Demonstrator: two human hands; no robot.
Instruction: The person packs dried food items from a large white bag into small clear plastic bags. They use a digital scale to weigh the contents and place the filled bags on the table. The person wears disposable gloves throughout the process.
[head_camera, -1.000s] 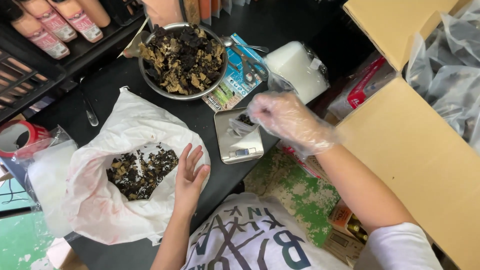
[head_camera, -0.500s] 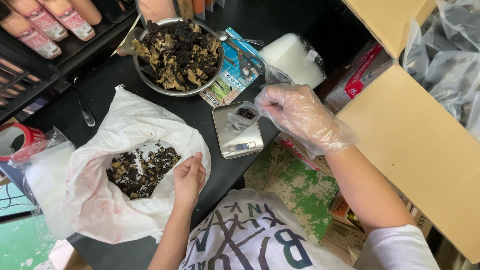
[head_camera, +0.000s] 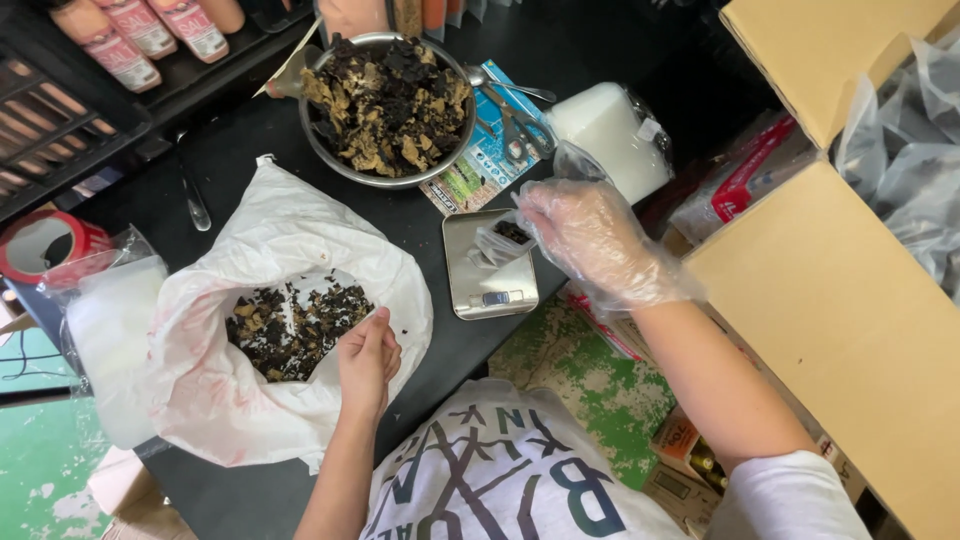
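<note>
While crinkly gloved right hand (head_camera: 590, 240) grip clamped on small pouch (head_camera: 503, 240), bare left hand (head_camera: 367, 362) pinching white bag (head_camera: 270, 330) rim.

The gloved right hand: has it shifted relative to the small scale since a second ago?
Yes. The right hand has moved left, toward the bag side, and now holds a small clear bag over the scale instead of beside it.

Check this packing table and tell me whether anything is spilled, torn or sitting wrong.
Little stands out. A few dark crumbs lie on the black table beside the white bag near the left hand. The small clear bag sits on the scale, held by the gloved right hand.
</note>
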